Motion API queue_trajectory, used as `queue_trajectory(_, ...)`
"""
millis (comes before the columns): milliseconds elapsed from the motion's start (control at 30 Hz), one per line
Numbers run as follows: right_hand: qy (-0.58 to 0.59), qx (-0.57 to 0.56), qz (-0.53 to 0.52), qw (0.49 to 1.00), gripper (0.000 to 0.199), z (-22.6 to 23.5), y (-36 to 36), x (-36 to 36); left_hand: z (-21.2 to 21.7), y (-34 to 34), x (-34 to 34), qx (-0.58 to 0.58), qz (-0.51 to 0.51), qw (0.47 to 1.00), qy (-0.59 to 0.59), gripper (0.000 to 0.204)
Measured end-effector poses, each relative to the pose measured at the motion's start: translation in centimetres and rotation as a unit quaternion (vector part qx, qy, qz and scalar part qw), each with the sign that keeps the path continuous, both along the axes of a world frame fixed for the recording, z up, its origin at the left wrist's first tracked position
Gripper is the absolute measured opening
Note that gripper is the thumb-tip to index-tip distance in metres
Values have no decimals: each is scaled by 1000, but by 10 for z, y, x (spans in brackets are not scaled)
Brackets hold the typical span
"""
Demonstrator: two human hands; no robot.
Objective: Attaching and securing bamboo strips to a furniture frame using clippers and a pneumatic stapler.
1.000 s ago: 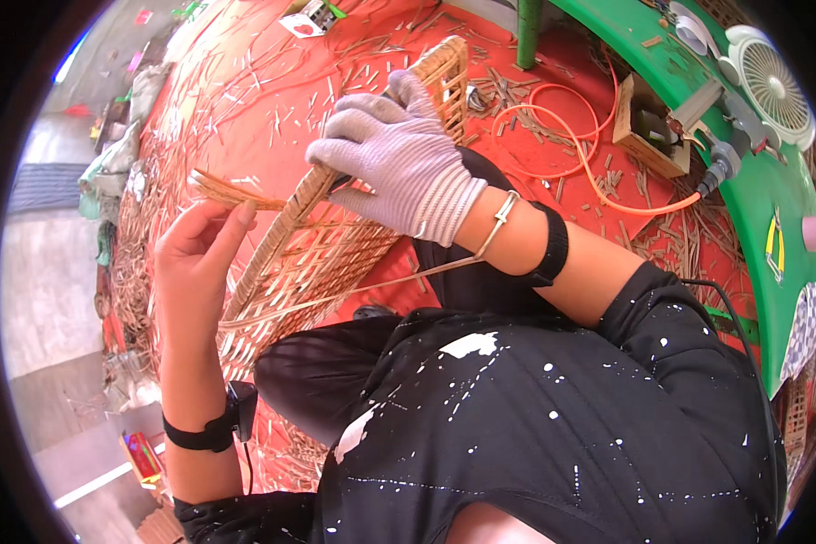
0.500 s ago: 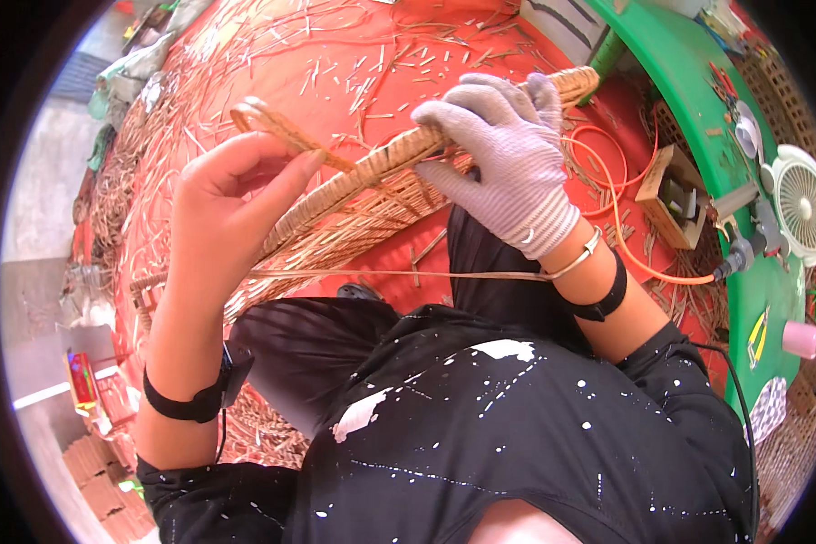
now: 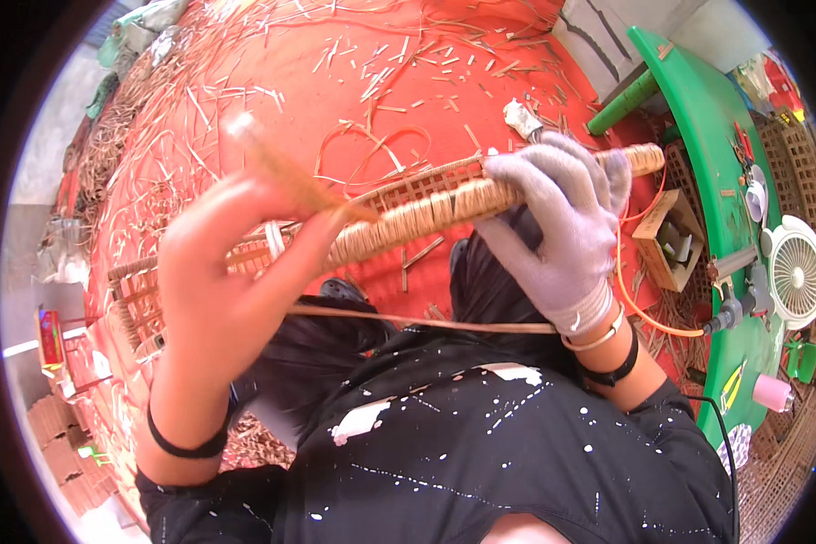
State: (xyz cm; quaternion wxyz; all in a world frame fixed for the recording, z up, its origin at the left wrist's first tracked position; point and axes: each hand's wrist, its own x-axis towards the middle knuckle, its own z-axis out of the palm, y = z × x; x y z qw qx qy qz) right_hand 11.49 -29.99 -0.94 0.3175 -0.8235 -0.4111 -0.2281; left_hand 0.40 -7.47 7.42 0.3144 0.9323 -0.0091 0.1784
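A woven wicker piece (image 3: pixel 408 222) with a thick, strip-wrapped rim stretches above my lap, its open weave showing below and behind the rim. My right hand (image 3: pixel 562 227), in a pale grey-lilac knit glove, is closed round the rim's right part. Bare and smeared by motion, my left hand (image 3: pixel 222 258) pinches a tan cane strip (image 3: pixel 295 181) between thumb and forefinger, close to the rim. The strip's blurred loop rises above those fingers. Another long, thin strip (image 3: pixel 426 322) runs level from near my left hand to my right wrist. My left fingers hide part of the wicker.
Cane offcuts lie strewn over the red floor covering (image 3: pixel 290 91). To the right stands a green table (image 3: pixel 725 363) with a white fan (image 3: pixel 796 272), an air hose fitting and pliers. A small wooden box (image 3: pixel 669 240) sits beside it. Tangled cane (image 3: pixel 109 172) is heaped at left.
The wicker piece and my right hand have shifted right and down, and the rim lies more level. My left hand has moved down, still pinching the strip. The view has turned slightly.
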Motion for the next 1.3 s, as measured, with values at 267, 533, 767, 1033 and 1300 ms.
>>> queue_trajectory(267,24,-40,-15,999,39,0,-4,-20,-36,15,-48,-124,73,990,-4,17)
queue_trajectory(533,13,-65,-36,997,32,-6,-1,-16,-34,17,-34,-64,-6,998,13,21)
queue_trajectory(767,5,-69,-26,997,36,-10,-3,-12,-35,23,-31,-62,-24,998,18,32)
queue_trajectory(1033,-36,-40,-42,998,34,-19,-4,-10,-34,21,-31,-72,-24,996,43,35)
queue_trajectory(1300,-7,-49,-32,998,30,-13,-4,-9,-36,18,-27,-43,4,999,19,24)
